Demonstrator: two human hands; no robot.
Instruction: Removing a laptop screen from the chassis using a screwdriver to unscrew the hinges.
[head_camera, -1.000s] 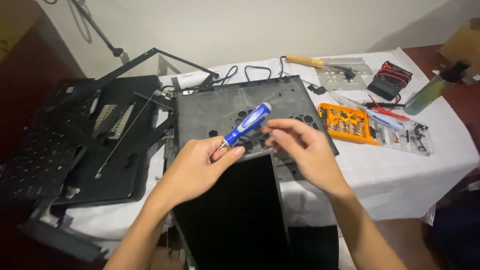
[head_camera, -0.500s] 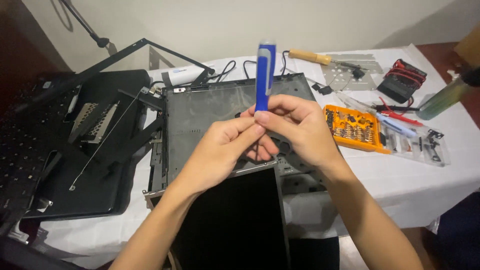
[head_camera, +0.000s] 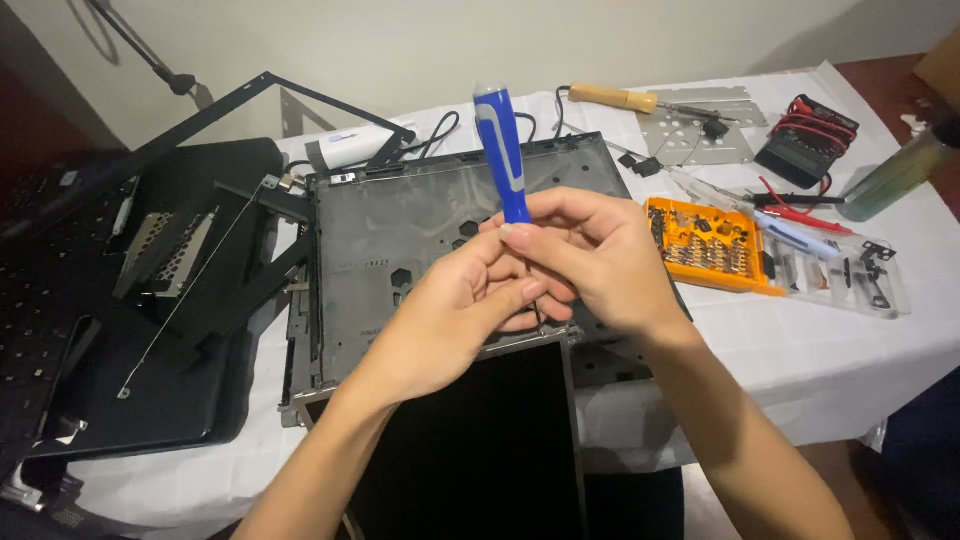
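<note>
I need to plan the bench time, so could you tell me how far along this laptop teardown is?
Done: the bezel frame lies off, the lid shell bare. In hand: both hands, left hand and right hand, hold the blue screwdriver upright. Left: the screen panel still overlaps the shell.

Single head cam, looking down and forward over the table (head_camera: 800, 350).
View is close: left hand (head_camera: 450, 310) and right hand (head_camera: 600, 260) sit mid-frame, forearms enter from the bottom edge. Laptop shell (head_camera: 400, 230) lies just beyond them, wall (head_camera: 500, 40) fills the top. No second view to overlap with.
</note>
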